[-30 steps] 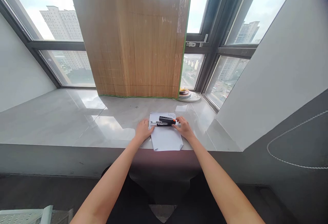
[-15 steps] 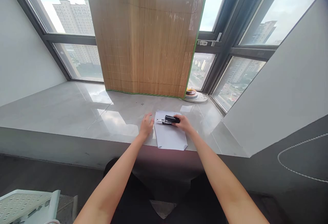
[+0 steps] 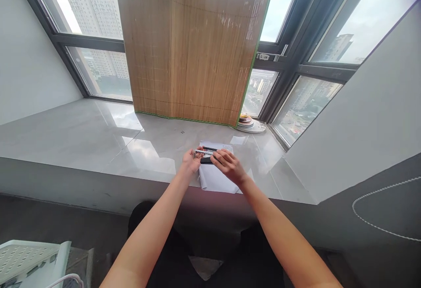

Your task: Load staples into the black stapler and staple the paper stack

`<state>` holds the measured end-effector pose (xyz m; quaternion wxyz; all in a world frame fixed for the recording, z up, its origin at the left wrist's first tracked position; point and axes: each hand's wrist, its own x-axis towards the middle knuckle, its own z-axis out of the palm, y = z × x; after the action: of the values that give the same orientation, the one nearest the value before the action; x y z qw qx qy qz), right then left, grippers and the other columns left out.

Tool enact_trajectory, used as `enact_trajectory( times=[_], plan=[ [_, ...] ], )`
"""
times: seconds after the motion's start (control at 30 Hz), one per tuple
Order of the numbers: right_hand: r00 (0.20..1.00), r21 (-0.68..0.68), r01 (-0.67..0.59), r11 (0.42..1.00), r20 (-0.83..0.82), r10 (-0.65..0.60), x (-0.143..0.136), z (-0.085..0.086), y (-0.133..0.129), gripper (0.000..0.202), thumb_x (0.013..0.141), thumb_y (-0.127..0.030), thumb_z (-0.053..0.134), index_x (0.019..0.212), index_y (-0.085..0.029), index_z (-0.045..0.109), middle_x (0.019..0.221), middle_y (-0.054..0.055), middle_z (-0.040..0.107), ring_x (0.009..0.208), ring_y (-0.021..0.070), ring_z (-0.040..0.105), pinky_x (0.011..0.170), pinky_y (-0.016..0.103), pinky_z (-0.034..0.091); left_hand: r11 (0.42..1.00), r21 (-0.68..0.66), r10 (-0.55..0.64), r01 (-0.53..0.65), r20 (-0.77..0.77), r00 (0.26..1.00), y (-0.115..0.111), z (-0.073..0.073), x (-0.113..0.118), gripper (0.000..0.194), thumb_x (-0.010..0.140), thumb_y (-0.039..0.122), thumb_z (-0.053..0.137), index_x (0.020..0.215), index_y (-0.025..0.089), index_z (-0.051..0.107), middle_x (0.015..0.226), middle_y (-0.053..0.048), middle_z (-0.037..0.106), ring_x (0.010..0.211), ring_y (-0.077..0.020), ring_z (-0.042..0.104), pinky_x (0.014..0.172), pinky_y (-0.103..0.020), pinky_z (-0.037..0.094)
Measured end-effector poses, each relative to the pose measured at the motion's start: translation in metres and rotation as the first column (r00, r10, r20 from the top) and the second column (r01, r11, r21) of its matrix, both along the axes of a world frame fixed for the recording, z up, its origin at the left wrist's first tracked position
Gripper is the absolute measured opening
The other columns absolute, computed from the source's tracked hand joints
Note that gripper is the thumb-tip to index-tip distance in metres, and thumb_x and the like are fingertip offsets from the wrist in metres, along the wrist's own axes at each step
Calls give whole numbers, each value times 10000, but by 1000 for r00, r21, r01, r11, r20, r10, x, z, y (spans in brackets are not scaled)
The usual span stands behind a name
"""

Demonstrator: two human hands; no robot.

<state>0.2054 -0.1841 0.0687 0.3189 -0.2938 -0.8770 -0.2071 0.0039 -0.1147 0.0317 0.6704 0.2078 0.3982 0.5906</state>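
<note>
A black stapler (image 3: 206, 160) with a silver metal rail is held in both hands over the white paper sheets (image 3: 215, 180). It looks opened out, its dark parts spread apart with the metal between them. My left hand (image 3: 190, 160) is closed round its left end, palm partly turned up. From the right, my right hand (image 3: 229, 165) grips the other end, and its fingers hide much of that part. The paper lies flat near the front edge of the ledge, with some print showing at its upper right.
The grey tiled ledge (image 3: 158, 147) runs beneath the windows. A bamboo mat (image 3: 197, 55) with green edging stands upright at the back. Beside its lower right corner is a stack of plates (image 3: 251, 125). Two tiny dark pieces (image 3: 182, 132) lie behind the paper. A white perforated chair (image 3: 29, 257) is lower left.
The stapler has been lifted off the paper and opened out. My left hand has moved from beside the paper onto its left end; my right hand has changed its grip. The view has shifted slightly.
</note>
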Motion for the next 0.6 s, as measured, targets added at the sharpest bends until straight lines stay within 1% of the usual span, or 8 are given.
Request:
enact_trajectory(
  times=[0.13, 0.2, 0.27, 0.33, 0.4, 0.47, 0.53, 0.6],
  plan=[
    [976, -88, 58, 994, -203, -75, -2, -10, 6, 357, 1049, -106, 491, 1211, -268, 765, 1180, 80, 781, 1182, 261, 700, 1079, 486, 584, 998, 5, 57, -58, -241, 969, 3, -4, -14, 277, 932, 158, 494, 672, 236, 440, 676, -36, 583, 687, -150, 660, 644, -265, 552],
    [889, -227, 130, 965, -405, -215, -1, -21, 13, 285, 1005, -159, 563, 1167, -257, 776, 1119, 90, 792, 1089, 285, 719, 964, 472, 615, 995, 27, 103, -99, -318, 942, 2, -6, -24, 328, 934, 194, 523, 648, 245, 370, 572, 27, 417, 551, -121, 510, 517, -241, 412],
    [751, -418, 150, 896, -541, -378, 1, -35, 22, 200, 925, -248, 677, 1091, -243, 788, 1018, 86, 805, 948, 292, 739, 843, 442, 621, 992, 73, 123, -102, -388, 913, -1, -6, -33, 393, 929, 231, 577, 628, 243, 325, 549, 53, 301, 512, -105, 367, 472, -247, 285],
    [657, -586, 107, 803, -565, -500, 5, -50, 32, 201, 841, -326, 756, 1020, -245, 797, 939, 64, 811, 853, 288, 746, 788, 416, 606, 992, 111, 103, -62, -426, 899, -5, -5, -39, 431, 916, 248, 619, 603, 233, 324, 556, 56, 272, 516, -96, 293, 467, -252, 226],
    [636, -684, 72, 726, -529, -562, 10, -60, 39, 220, 805, -378, 777, 984, -253, 803, 900, 47, 810, 823, 284, 747, 777, 403, 588, 993, 117, 57, -7, -429, 901, -8, -1, -40, 433, 913, 253, 620, 589, 228, 333, 561, 59, 260, 503, -89, 247, 458, -245, 200],
    [654, -720, 70, 690, -490, -577, 13, -62, 42, 236, 799, -417, 782, 967, -252, 804, 877, 44, 804, 806, 280, 737, 780, 403, 577, 994, 95, -4, 48, -417, 909, -13, 5, -38, 394, 929, 264, 587, 605, 231, 366, 561, 67, 251, 470, -83, 220, 435, -236, 190],
    [662, -696, 96, 712, -489, -568, 13, -54, 39, 270, 791, -433, 808, 981, -241, 801, 914, 60, 803, 852, 294, 728, 828, 427, 575, 993, 52, -81, 105, -347, 934, -18, 13, -34, 330, 973, 289, 537, 659, 222, 458, 571, 63, 316, 441, -79, 275, 413, -223, 240],
    [668, -593, 120, 797, -545, -507, 7, -38, 31, 277, 811, -419, 826, 1012, -230, 797, 1022, 90, 802, 977, 319, 712, 906, 459, 564, 986, -13, -164, 164, -154, 974, -25, 23, -26, 300, 1030, 319, 484, 779, 185, 581, 639, 10, 493, 493, -94, 479, 459, -213, 407]
  ],
)
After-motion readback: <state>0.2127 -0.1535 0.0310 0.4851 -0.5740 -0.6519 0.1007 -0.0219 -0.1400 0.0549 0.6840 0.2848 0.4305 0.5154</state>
